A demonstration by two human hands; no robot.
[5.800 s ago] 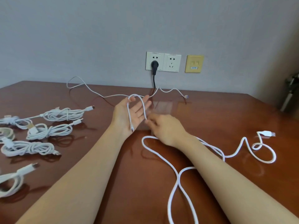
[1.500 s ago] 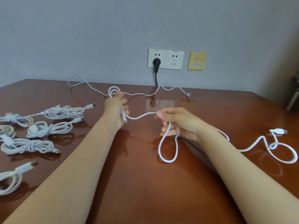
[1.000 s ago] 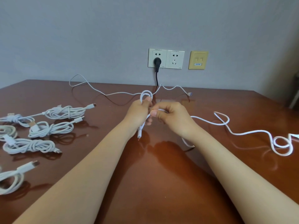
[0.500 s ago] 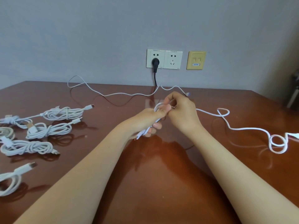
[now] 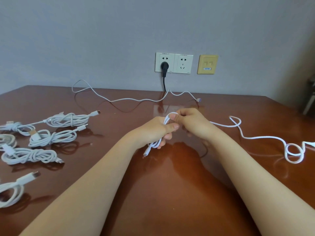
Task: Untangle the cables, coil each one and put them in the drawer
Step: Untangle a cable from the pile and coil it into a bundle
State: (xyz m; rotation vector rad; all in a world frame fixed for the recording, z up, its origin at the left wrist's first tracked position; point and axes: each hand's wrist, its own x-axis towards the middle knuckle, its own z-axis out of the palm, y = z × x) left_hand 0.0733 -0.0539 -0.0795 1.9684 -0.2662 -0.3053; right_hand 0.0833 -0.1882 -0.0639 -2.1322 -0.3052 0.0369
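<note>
Left hand (image 5: 154,130): fingers curled round loops of the white USB cable (image 5: 255,137), above the table (image 5: 170,193).
Right hand (image 5: 192,122): pinching the cable's top loop.

The white cable (image 5: 259,137) is hanging in small loops from the left hand (image 5: 151,130), tail trailing right in curls; coiled cables (image 5: 52,137) are lying grouped at left, a thin loose cable (image 5: 127,100) sprawling behind.

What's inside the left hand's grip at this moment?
The left hand grips a bundle of white cable: a loop shows above the fist, pinched by the right hand, and a connector end hangs below. The fingers cover how many turns it holds.
</note>
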